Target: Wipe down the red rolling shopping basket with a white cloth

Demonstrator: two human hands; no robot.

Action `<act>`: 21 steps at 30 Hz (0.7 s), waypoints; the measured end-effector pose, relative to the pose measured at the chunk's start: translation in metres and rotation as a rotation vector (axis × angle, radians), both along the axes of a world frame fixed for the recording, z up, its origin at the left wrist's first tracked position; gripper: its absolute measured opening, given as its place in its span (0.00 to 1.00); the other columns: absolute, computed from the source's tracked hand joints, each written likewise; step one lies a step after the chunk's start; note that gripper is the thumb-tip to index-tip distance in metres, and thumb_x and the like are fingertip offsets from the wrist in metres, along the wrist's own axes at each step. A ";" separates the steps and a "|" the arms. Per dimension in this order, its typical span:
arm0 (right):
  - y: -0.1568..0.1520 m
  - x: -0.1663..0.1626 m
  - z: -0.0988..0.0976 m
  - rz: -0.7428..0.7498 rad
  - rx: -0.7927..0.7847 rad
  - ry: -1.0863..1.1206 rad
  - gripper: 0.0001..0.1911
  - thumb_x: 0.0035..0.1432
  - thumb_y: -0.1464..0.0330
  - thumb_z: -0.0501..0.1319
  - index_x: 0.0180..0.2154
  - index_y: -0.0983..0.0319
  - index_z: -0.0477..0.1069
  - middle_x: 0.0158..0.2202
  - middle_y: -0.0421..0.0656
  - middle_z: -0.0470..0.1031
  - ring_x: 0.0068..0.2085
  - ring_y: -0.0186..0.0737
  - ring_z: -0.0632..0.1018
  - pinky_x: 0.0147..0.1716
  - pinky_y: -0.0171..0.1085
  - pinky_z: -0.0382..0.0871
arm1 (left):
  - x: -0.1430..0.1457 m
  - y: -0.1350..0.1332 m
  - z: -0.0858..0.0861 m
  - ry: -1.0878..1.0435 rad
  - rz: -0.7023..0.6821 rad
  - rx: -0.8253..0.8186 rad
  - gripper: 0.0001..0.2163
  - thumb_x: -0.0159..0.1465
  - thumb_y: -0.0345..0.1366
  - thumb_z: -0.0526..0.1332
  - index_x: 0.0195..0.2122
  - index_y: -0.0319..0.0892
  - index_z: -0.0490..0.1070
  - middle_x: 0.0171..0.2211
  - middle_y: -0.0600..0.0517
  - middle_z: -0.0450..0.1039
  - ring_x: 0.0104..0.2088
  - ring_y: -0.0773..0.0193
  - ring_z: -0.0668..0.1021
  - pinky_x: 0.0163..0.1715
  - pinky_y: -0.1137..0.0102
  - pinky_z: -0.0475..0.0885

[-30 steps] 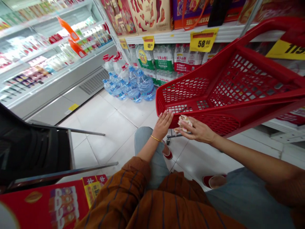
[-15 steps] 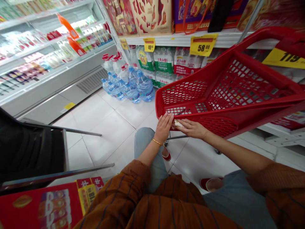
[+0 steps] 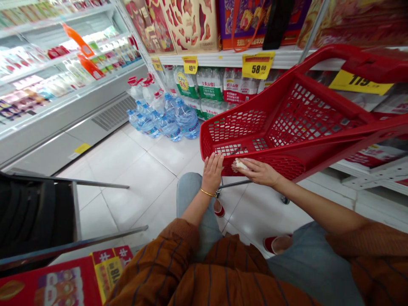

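Basket [image 3: 318, 151] of red plastic mesh tilts above the tiled floor [image 3: 137, 170], its lower corner nearest the person. Left hand [image 3: 213, 173] lies flat on that corner, fingers released and straight. Just beside it, right hand [image 3: 256, 172] presses a white wad [image 3: 239, 164] against the basket's outer wall, fingers grasping it.

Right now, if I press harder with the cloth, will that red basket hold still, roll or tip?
It would probably roll: what looks like a caster shows beneath the red basket. Empty perforated plastic, it is likely light, and it leans, so it could tip further. The left hand flat on its wall may steady it against the right hand and cloth.
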State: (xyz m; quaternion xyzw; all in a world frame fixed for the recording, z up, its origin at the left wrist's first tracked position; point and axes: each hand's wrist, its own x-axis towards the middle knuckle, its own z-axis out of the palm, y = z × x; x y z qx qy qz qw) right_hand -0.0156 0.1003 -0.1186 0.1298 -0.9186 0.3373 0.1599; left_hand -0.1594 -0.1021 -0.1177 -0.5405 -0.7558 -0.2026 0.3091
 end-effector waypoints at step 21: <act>0.006 0.043 0.026 -0.270 0.808 0.555 0.25 0.61 0.78 0.56 0.59 0.57 0.65 0.58 0.40 0.69 0.63 0.47 0.63 0.61 0.48 0.63 | 0.028 0.030 0.007 0.004 0.035 -0.054 0.21 0.69 0.35 0.50 0.63 0.40 0.58 0.61 0.45 0.64 0.66 0.59 0.56 0.67 0.57 0.37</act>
